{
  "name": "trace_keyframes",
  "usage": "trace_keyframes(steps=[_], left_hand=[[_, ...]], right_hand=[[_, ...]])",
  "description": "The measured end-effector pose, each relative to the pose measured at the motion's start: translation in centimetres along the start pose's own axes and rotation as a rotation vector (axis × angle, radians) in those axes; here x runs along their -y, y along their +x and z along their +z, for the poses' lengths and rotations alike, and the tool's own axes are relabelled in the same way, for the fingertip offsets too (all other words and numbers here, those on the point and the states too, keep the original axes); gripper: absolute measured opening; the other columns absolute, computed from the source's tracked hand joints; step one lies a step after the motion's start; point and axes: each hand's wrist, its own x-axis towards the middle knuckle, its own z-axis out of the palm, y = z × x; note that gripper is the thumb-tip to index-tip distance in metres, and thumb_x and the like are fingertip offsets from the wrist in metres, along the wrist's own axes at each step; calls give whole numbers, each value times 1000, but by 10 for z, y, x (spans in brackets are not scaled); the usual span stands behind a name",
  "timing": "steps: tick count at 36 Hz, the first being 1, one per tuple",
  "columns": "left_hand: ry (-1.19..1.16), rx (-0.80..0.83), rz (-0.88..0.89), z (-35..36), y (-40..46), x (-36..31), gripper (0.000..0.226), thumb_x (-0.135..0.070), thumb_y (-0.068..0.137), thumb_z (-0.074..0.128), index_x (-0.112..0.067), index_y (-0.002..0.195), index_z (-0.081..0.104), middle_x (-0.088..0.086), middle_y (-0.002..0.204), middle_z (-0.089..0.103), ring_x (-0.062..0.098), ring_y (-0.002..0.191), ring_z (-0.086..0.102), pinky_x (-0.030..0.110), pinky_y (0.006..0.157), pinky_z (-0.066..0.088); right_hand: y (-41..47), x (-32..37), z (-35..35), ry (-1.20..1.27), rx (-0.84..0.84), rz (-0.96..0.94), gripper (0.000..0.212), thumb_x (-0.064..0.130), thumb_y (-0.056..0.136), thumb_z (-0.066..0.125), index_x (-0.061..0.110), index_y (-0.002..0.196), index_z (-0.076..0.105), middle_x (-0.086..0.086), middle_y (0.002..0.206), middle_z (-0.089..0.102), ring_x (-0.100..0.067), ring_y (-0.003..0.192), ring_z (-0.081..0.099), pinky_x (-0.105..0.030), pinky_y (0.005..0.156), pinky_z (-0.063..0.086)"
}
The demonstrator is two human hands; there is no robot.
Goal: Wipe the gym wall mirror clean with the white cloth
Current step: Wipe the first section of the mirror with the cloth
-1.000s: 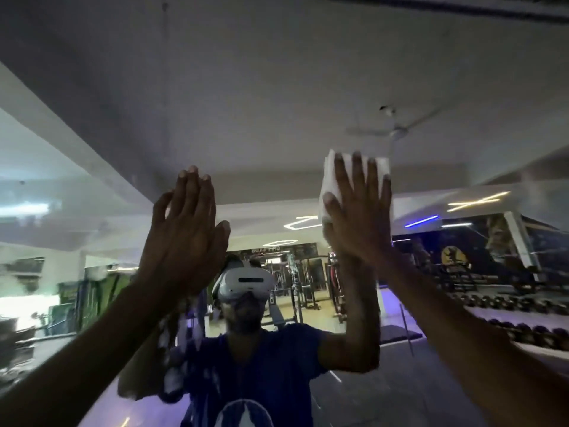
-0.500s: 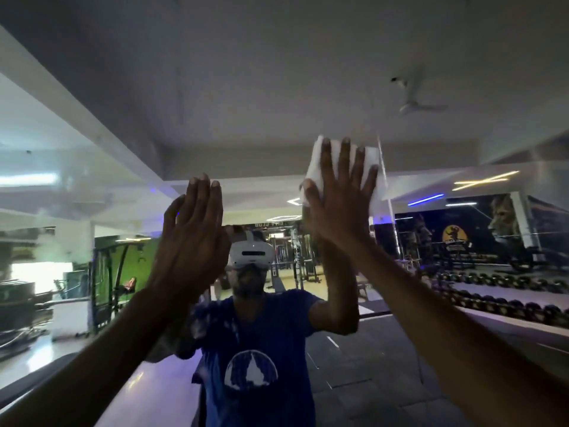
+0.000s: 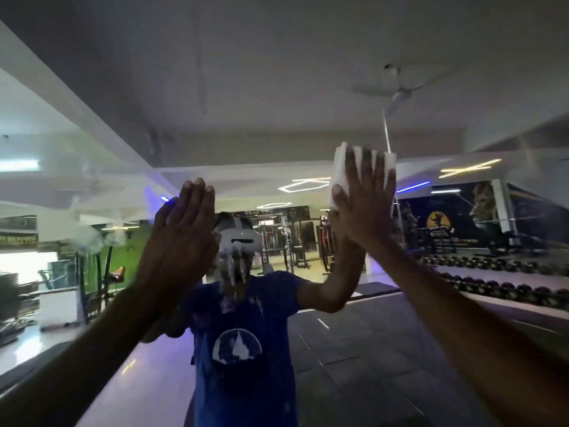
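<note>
The gym wall mirror (image 3: 277,87) fills the whole view and reflects the room and a person in a blue shirt. My right hand (image 3: 365,198) is raised flat with fingers spread, pressing a folded white cloth (image 3: 338,171) against the glass at upper right. The cloth shows above and to the left of my fingers. My left hand (image 3: 181,235) is held up flat against the mirror at centre left, fingers together, holding nothing. White foam streaks (image 3: 235,266) run down the glass between my hands, and a hazy smear (image 3: 92,235) sits at the left.
The reflection shows gym machines (image 3: 286,245) at the centre, a long rack of dumbbells (image 3: 492,278) along the right, a ceiling fan (image 3: 400,90) above and dark floor mats (image 3: 369,349) below. My two forearms cross the lower corners of the view.
My right hand has slid the cloth to the right and slightly down on the glass. My left hand stays flat on the mirror. Foam streaks show between the hands now.
</note>
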Motion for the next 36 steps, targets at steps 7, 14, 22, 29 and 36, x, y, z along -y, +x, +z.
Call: trace_keyframes(steps=[7, 14, 22, 29, 36], left_hand=[[-195, -18, -21, -6, -3, -70, 77, -44, 103, 27, 1, 164, 18, 24, 172, 13, 37, 161, 13, 54, 125, 19], [-160, 10, -3, 19, -11, -90, 77, -42, 102, 38, 1, 163, 19, 25, 172, 14, 37, 161, 14, 58, 126, 24], [-124, 12, -24, 22, -16, -90, 74, -40, 104, 31, 1, 164, 17, 25, 172, 14, 38, 161, 13, 58, 127, 19], [-72, -29, -2, 16, -34, -97, 69, -33, 104, 31, 6, 161, 24, 30, 168, 22, 44, 157, 24, 59, 126, 22], [-123, -12, -52, 14, -34, -105, 71, -43, 110, 16, 6, 161, 25, 29, 169, 21, 43, 158, 20, 60, 125, 22]], right_hand=[[-241, 15, 4, 79, 169, 201, 77, 58, 108, 12, 10, 167, 26, -22, 174, 16, -47, 160, 16, -73, 122, 21], [-58, 20, 4, 117, 113, 386, 84, 66, 100, 15, 19, 170, 14, -21, 175, 14, -48, 160, 13, -71, 124, 15], [-52, -1, 5, -1, 7, 254, 77, 64, 106, 17, 21, 170, 19, -16, 175, 18, -41, 161, 18, -64, 127, 18], [-284, -11, 5, 53, 258, 282, 81, 64, 106, 14, 13, 169, 14, -23, 175, 11, -46, 161, 12, -72, 121, 22], [-110, 2, 0, 87, 115, 153, 88, 75, 102, 17, 20, 170, 16, -18, 176, 9, -43, 162, 6, -66, 128, 9]])
